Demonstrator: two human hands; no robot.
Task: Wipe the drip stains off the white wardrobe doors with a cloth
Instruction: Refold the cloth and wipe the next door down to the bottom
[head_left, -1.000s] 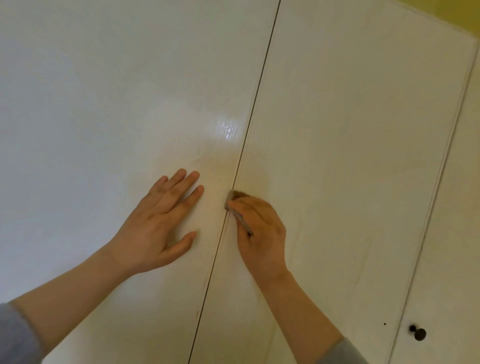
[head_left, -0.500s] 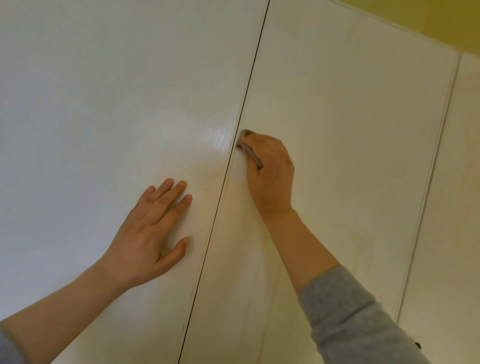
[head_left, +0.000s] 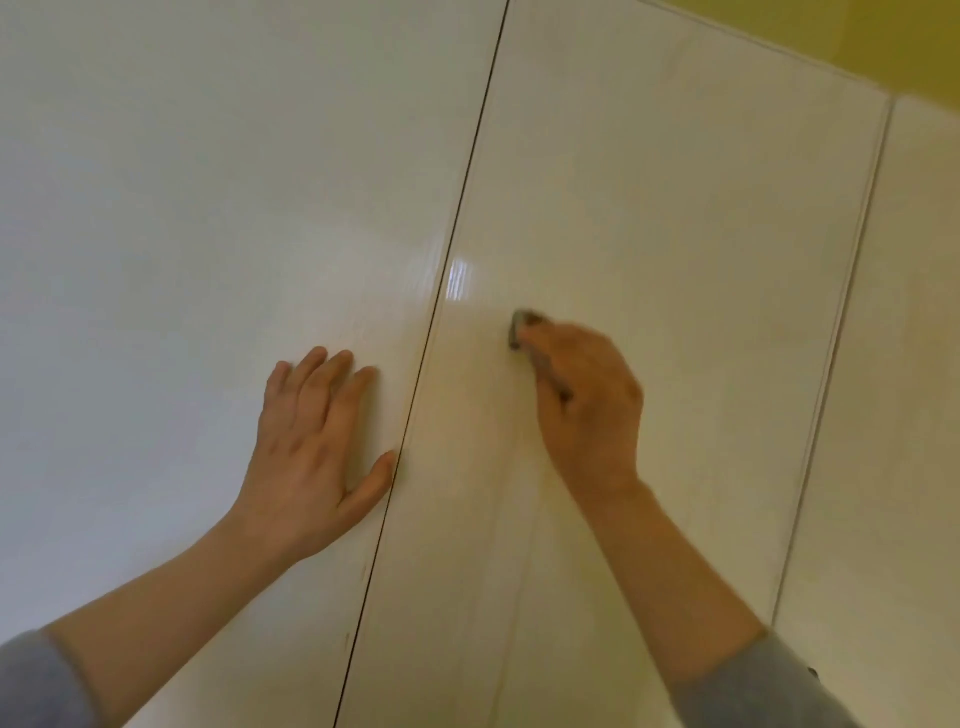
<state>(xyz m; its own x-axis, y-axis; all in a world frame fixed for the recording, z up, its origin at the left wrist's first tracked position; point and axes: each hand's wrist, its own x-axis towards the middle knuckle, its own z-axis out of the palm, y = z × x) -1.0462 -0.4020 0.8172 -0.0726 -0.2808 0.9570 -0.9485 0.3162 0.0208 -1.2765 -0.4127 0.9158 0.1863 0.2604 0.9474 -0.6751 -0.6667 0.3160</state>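
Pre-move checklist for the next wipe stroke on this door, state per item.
1. Cloth gripped in right hand: ok; only a small grey edge shows past the fingers.
2. Cloth pressed on the middle door: ok, it looks flat against the panel.
3. Left hand bracing the left door: ok, palm flat, fingers spread, thumb at the door gap.
4. Stains left below the cloth: not ok; faint yellowish drip streaks run down the middle door.
5. Stroke path clear: ok, nothing on the panel beneath the right hand.
6. Cloth clean enough: cannot tell, mostly hidden.
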